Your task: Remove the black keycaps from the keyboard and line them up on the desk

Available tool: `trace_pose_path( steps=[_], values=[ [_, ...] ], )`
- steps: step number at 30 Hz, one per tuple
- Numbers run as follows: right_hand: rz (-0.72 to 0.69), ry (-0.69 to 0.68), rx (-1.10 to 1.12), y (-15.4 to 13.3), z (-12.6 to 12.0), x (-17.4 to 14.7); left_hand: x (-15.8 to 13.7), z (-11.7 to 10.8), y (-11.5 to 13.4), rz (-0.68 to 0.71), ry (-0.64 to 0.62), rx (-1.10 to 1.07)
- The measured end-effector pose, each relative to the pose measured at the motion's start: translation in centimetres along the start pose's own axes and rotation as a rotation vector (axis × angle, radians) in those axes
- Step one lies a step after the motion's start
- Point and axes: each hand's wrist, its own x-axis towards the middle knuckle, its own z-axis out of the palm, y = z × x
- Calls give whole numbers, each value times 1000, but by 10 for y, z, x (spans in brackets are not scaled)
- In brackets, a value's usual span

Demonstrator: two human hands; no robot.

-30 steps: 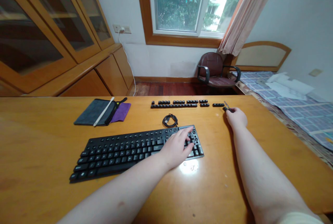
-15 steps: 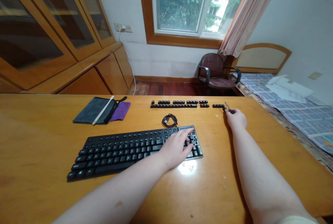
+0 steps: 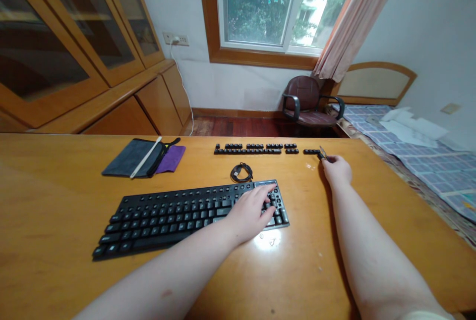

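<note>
The right hand (image 3: 339,167) grips a small tool (image 3: 323,151) at the far right, beside the short row of keys (image 3: 311,151); whether a key is pinched too, I cannot tell. The left hand (image 3: 249,213) lies loosely spread on the right end of the keyboard (image 3: 148,226), near side of the desk (image 3: 297,270), grasping nothing. A stray tool tip could knock the row askew; uneven left-hand pressure might shift the keyboard.

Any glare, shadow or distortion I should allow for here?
Head view throughout: bright glare on the table, just nearside of the right end of the keyboard; dark shadow along the left edge of the right forearm; cabinet leaning, apparently wide-angle distortion; small tool in the right hand unclear.
</note>
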Motion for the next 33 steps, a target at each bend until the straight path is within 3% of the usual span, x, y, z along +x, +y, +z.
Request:
trace_pose_path(
  steps=[33],
  values=[
    [-12, -18, 3, -4, -2, -3, 0, 0, -1, 17, -7, 5]
  ],
)
